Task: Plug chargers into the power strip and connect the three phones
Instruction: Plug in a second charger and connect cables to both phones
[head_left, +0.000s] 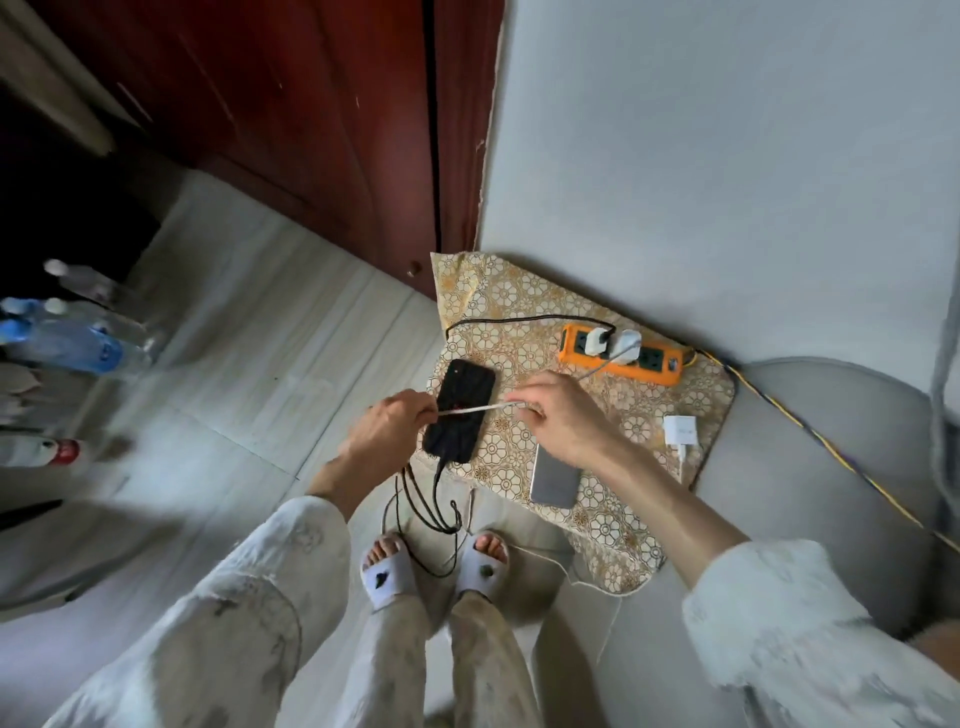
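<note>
Orange power strip (621, 358) lies on the far side of a gold floral-patterned cloth (613, 525), close to the grey wall (727, 156). Two white chargers (613, 340) are plugged into its left sockets, side by side; the right sockets are free. Its yellow-and-dark braided cord (810, 436) runs off right and near, across a grey cushion (810, 467).

Black phone (460, 410) lies on the cloth's left edge with a black cable (439, 483) plugged into its near end. That cable loops down toward the slippered feet (434, 564) and another stretch of it arcs back across the far cloth to the left charger.

Left hand (387, 434) pinches one end of a white cable (467, 410) over the black phone. Right hand (563, 415) pinches the same cable further along, fingers curled round it. The cable is held taut between the two hands, then runs on up to the right-hand charger.

Silver phone (555, 480) lies face down just near of the right hand, partly under the wrist, nothing plugged in. Third white charger (680, 430) lies loose on the cloth's right side with its thin white lead trailing nearward. It carries faint printing, too small to read. No brand legible on the strip or either phone.

Blurred plastic bottles (67, 338) stand at far left on the pale tiled floor, labels unreadable.
</note>
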